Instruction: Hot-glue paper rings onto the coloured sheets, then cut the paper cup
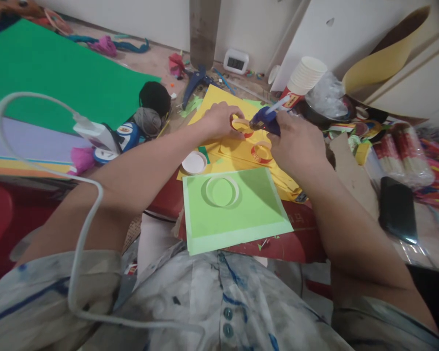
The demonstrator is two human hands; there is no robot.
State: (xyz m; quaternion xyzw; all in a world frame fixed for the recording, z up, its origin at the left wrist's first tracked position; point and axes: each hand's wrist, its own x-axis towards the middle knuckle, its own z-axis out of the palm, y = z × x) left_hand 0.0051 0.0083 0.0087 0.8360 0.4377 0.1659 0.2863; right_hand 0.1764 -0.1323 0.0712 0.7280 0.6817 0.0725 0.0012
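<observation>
Soft, buttoned cloth of a patterned shirt (219,292) fills the near edge, with a smooth white cable (72,287) looping across it and over the left arm; beyond, a red surface (302,239) shows around light green sheets (237,217), flat and square-cornered, bearing a thin pale ring (237,190); these sheets give the widest level stretch before the hands, their lower left corner reaching close to the shirt.

Past them lie overlapping yellow sheets (212,105); above these the left hand (219,122) pinches a yellow-and-red ring (248,135) between narrowed fingers, while the right hand (300,141) is wrapped around a blue glue gun (267,119), a translucent stick jutting from it; its nozzle is right by that ring, and whether they touch I cannot tell; a second yellow-and-red ring (256,155) rests on the yellow paper just below the glue gun.

Leftward, a round white lid (193,163), a fuzzy black yarn ball (154,100) and a large green sheet (76,73) hem in the left arm; rightward, stacked paper cups (307,75), crumpled clear plastic (325,95), torn brown cardboard (351,168) and a glossy black phone (398,209) crowd the right forearm.
</observation>
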